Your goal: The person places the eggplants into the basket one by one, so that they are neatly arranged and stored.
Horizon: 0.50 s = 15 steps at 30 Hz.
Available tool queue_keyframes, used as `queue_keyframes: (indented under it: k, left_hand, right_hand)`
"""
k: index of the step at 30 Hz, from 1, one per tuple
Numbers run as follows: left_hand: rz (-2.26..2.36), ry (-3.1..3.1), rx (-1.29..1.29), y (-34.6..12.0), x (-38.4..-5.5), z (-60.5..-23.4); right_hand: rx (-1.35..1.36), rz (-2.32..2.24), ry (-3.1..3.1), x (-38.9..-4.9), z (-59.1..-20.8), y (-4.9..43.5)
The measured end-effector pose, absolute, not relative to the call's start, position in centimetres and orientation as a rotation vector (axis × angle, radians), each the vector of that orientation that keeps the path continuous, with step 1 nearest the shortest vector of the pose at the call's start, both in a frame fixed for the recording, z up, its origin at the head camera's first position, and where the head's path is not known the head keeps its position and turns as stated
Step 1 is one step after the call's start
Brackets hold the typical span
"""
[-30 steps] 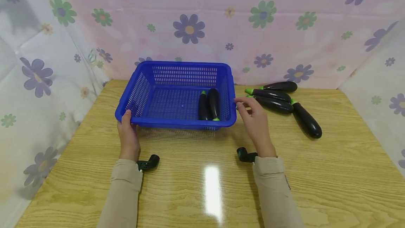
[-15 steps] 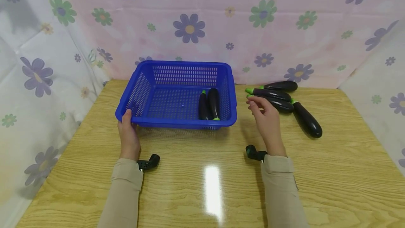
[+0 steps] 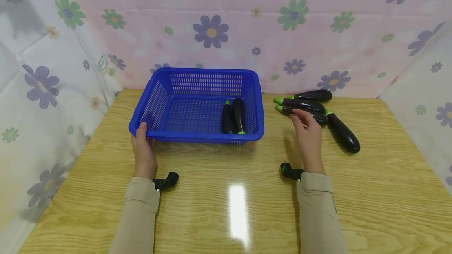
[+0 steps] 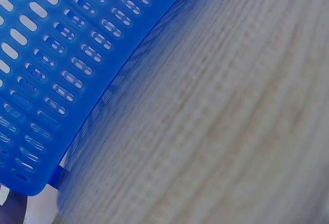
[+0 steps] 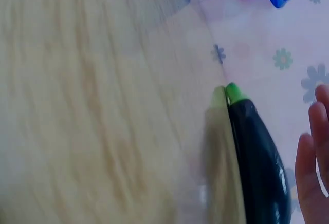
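My left hand (image 3: 143, 152) holds the front left corner of a blue slotted plastic basket (image 3: 208, 135), thumb over the rim. Two dark eggplants (image 3: 238, 115) lie side by side at the basket's right end. To the right, my right hand (image 3: 308, 140) is over the near edge of a group of eggplants (image 3: 303, 105), fingers loosely bent, nothing between them. It partly covers the nearest of that group. In the right wrist view, an eggplant (image 5: 257, 157) with a green stem lies beside my fingers (image 5: 307, 172). The left wrist view shows the basket's slotted side.
One more eggplant (image 3: 342, 133) lies slantwise at the group's right. Everything stands on a wood-grain table (image 3: 197, 207). A flowered cloth (image 3: 240, 19) hangs close behind the basket and eggplants, with more cloth at both sides.
My right hand has left the basket's right rim and moved rightward to the eggplants on the table. My left hand and the basket stay in place.
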State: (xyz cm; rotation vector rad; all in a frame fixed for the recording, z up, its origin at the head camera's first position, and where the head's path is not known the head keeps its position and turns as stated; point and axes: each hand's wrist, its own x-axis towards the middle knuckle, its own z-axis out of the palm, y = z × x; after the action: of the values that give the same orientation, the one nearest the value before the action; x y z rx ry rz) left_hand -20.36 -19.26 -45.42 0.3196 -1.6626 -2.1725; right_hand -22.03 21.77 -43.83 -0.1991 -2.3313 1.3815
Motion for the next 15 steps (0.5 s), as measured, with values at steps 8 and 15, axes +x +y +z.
queue_keyframes:
  k: [8,15]
  left_hand:
    - [-2.173,-1.659,0.301,-19.3,-20.4,-45.5]
    - [-2.182,-1.645,0.289,-19.3,-20.4,-45.5]
  right_hand:
    - [-0.368,1.389,-2.294,-21.8,-44.2,22.7]
    - [-0.384,1.416,-2.224,-21.7,-44.6,23.4]
